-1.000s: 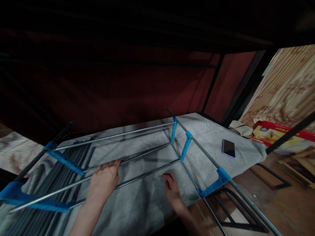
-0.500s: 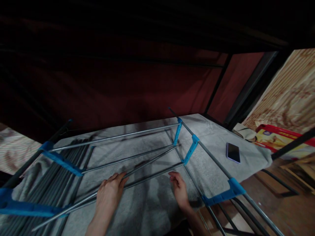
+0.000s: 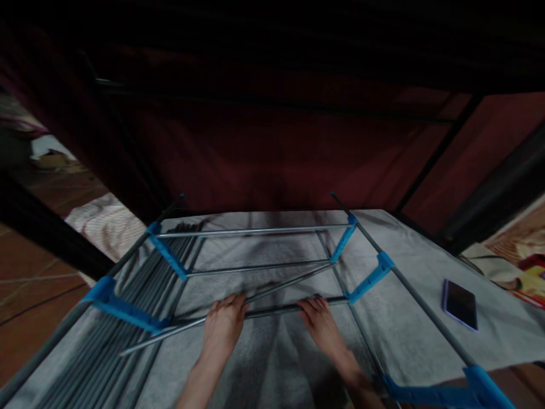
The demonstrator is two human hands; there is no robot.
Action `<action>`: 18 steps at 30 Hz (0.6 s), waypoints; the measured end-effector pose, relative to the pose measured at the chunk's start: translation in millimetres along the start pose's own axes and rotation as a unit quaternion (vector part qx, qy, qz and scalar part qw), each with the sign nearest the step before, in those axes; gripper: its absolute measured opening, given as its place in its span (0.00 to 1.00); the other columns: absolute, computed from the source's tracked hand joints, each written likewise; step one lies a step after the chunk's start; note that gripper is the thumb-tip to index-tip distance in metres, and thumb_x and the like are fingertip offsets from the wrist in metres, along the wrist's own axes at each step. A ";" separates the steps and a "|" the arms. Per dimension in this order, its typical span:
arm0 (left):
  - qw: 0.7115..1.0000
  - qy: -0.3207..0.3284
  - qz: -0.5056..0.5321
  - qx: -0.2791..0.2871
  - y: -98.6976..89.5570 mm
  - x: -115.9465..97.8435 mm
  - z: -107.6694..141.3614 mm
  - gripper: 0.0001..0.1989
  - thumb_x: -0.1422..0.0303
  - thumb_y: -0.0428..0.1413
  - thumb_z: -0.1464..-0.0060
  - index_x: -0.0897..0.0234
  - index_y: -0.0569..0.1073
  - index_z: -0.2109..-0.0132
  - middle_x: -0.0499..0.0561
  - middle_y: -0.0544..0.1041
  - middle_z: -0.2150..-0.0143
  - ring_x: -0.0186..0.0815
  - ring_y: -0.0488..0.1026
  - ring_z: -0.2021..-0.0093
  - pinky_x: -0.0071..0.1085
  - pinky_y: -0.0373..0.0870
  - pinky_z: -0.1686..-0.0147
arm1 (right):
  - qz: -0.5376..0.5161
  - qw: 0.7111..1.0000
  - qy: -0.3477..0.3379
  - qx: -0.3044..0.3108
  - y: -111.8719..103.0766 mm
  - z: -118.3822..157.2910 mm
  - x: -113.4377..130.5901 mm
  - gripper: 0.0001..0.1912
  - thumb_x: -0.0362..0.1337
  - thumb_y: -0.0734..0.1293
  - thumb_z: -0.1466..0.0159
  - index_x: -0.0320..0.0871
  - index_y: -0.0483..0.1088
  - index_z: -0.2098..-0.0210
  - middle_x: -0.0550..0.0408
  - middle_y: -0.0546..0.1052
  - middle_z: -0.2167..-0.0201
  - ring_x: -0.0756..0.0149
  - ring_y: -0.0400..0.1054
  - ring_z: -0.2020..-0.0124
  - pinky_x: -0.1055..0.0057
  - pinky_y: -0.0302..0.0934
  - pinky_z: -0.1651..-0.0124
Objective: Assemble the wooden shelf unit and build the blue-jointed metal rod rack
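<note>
My left hand [image 3: 223, 326] is wrapped round a loose grey metal tube [image 3: 164, 338], which lies slantwise across a rack frame. This tube's near end sticks out at the lower left, and its far end meets the right side near a blue plastic connector [image 3: 343, 244]. Fingers of my right hand [image 3: 322, 326] curl over the front crossbar [image 3: 276, 311], close to another blue connector [image 3: 368, 281]. On the left side, blue connectors [image 3: 168, 255] join the frame's side poles [image 3: 131, 255]. Part of the crossbar is hidden behind my left hand.
A bundle of grey tubes [image 3: 106, 341] lies along the left of the grey cloth [image 3: 409, 284]. A phone [image 3: 460, 304] rests on the cloth to the right. Dark posts [image 3: 55, 227] and a dark red panel [image 3: 264, 165] stand around the surface.
My right hand has moved from hovering beside the front crossbar onto it. My left hand still holds the slanted tube. The view has turned to the right.
</note>
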State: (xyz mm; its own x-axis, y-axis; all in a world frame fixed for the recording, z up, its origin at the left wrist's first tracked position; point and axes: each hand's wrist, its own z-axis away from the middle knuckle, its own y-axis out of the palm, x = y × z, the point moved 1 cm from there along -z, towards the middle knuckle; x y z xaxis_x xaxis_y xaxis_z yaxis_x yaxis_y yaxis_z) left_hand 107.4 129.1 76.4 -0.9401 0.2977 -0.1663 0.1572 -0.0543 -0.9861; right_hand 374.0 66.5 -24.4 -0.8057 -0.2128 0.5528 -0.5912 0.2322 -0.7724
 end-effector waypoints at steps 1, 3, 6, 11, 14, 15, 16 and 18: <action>1.000 -0.003 0.004 0.004 -0.3 -0.7 1.7 0.18 0.67 0.44 0.35 0.61 0.75 0.47 0.56 0.79 0.48 0.44 0.75 0.51 0.41 0.66 0.47 | 0.006 1.000 -0.004 0.010 1.7 0.9 0.2 0.16 0.33 0.62 0.34 0.53 0.74 0.50 0.53 0.78 0.56 0.55 0.70 0.53 0.51 0.56 0.40; 1.000 -0.010 0.011 0.011 -0.8 -1.7 4.6 0.17 0.67 0.46 0.35 0.60 0.76 0.47 0.55 0.79 0.49 0.43 0.75 0.52 0.40 0.66 0.47 | 0.011 1.000 -0.003 0.017 3.9 1.4 -1.1 0.16 0.33 0.62 0.34 0.53 0.74 0.50 0.53 0.78 0.56 0.54 0.70 0.53 0.52 0.57 0.42; 1.000 -0.017 0.020 0.012 -1.1 -2.6 7.8 0.16 0.67 0.47 0.35 0.59 0.75 0.47 0.55 0.79 0.50 0.43 0.76 0.52 0.39 0.66 0.48 | 0.001 1.000 -0.001 0.022 5.2 0.7 -4.2 0.16 0.33 0.62 0.34 0.54 0.76 0.52 0.54 0.78 0.57 0.54 0.70 0.54 0.53 0.59 0.45; 0.999 -0.010 0.031 0.002 -1.7 -2.8 11.2 0.15 0.67 0.47 0.35 0.59 0.75 0.49 0.54 0.79 0.53 0.43 0.76 0.53 0.41 0.65 0.47 | -0.024 0.999 0.008 0.028 2.5 1.4 -5.3 0.15 0.35 0.63 0.35 0.55 0.78 0.54 0.52 0.79 0.59 0.52 0.71 0.54 0.54 0.60 0.47; 0.999 -0.007 0.031 -0.001 -0.2 -2.0 13.3 0.14 0.68 0.48 0.36 0.60 0.76 0.51 0.55 0.79 0.54 0.43 0.75 0.52 0.41 0.65 0.46 | -0.043 0.999 0.012 0.028 0.7 3.7 -4.0 0.14 0.36 0.63 0.35 0.54 0.78 0.55 0.52 0.79 0.59 0.51 0.70 0.53 0.51 0.60 0.46; 0.999 -0.007 0.032 -0.003 0.9 -1.8 14.1 0.14 0.68 0.48 0.36 0.59 0.76 0.50 0.55 0.79 0.53 0.43 0.75 0.52 0.42 0.65 0.46 | -0.048 0.998 0.013 0.026 0.4 4.5 -3.7 0.14 0.37 0.63 0.35 0.54 0.78 0.55 0.51 0.79 0.59 0.50 0.70 0.53 0.51 0.60 0.46; 0.999 -0.007 0.033 -0.004 2.2 -1.6 15.1 0.14 0.68 0.47 0.36 0.59 0.75 0.50 0.55 0.79 0.52 0.43 0.75 0.52 0.42 0.64 0.46 | -0.051 0.998 0.014 0.025 0.2 5.3 -3.5 0.14 0.37 0.63 0.35 0.54 0.78 0.55 0.51 0.79 0.59 0.50 0.70 0.53 0.50 0.60 0.46; 0.999 -0.005 0.038 -0.005 4.8 -1.8 17.1 0.15 0.68 0.47 0.35 0.59 0.75 0.48 0.56 0.78 0.50 0.43 0.75 0.51 0.42 0.64 0.45 | -0.044 0.999 0.015 0.026 0.2 6.8 -3.6 0.14 0.36 0.63 0.35 0.56 0.78 0.54 0.51 0.79 0.59 0.50 0.71 0.54 0.50 0.61 0.46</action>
State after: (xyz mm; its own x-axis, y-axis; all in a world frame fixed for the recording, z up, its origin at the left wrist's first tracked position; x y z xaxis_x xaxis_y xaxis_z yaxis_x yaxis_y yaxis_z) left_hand 104.7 112.0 72.0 -0.9282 0.2841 -0.2404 0.2309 -0.0670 -0.9707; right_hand 377.0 60.9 -28.6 -0.7514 -0.2014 0.6284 -0.6584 0.1640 -0.7346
